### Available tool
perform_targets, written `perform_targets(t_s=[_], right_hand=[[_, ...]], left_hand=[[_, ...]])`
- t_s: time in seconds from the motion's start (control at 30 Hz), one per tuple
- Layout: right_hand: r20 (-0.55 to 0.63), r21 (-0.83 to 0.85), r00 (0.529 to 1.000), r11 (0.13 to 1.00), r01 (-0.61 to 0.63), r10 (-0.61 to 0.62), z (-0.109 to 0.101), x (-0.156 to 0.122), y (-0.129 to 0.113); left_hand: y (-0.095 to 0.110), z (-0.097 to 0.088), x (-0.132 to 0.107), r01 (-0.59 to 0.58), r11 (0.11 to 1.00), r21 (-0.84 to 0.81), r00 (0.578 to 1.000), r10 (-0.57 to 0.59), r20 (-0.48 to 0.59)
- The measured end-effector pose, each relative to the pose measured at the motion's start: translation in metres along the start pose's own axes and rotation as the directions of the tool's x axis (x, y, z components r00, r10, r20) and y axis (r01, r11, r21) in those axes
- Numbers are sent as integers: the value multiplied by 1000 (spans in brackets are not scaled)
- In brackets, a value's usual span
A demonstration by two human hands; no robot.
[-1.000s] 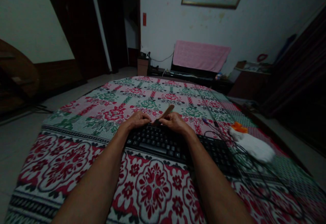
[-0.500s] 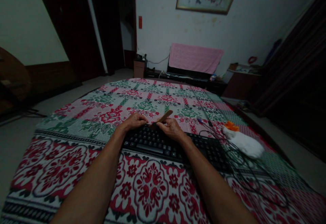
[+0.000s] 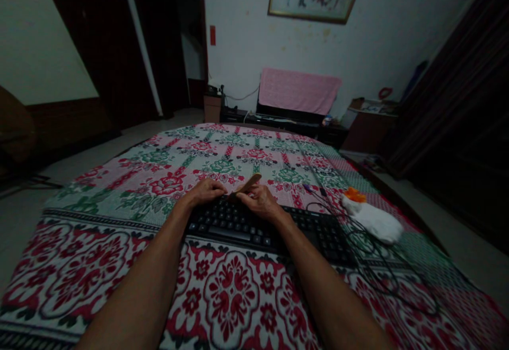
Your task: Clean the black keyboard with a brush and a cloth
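A black keyboard [image 3: 278, 228] lies on a floral bedspread [image 3: 222, 297] in front of me. My right hand [image 3: 260, 201] is closed round a thin wooden stick [image 3: 247, 184] whose lower end points down at the keys near the keyboard's far edge. My left hand [image 3: 207, 191] rests with curled fingers on the keyboard's far left corner, its fingertips close to the stick's lower end. The room is dim, and I cannot make out whether the left fingers pinch anything.
A tangle of black cable [image 3: 382, 270] runs off the keyboard's right end. A white cloth with an orange patch [image 3: 374, 217] lies to the right. Beyond the bed stand a low cabinet under a pink cover [image 3: 298, 90] and a dark doorway [image 3: 175, 47].
The view has drifted so that everything sits a little further left and lower. Both hands stay at the keyboard's far edge with the stick still held.
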State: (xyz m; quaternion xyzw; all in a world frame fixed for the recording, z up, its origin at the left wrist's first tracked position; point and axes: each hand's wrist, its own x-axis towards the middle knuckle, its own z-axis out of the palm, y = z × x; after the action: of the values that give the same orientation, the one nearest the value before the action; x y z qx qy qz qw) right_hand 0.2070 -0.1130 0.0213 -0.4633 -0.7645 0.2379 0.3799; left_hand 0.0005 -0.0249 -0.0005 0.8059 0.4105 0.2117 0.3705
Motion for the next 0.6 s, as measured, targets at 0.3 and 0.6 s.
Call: perform_targets(t_s=[0.3, 0.6], right_hand=[[-49, -32, 982, 982, -187, 185, -38, -9, 0], [-104, 27, 990, 995, -98, 100, -1, 3, 14]], left_hand=[[7, 0, -2, 35, 999, -26, 999, -36, -16], [19, -2, -8, 66, 998, 16, 997, -67, 39]])
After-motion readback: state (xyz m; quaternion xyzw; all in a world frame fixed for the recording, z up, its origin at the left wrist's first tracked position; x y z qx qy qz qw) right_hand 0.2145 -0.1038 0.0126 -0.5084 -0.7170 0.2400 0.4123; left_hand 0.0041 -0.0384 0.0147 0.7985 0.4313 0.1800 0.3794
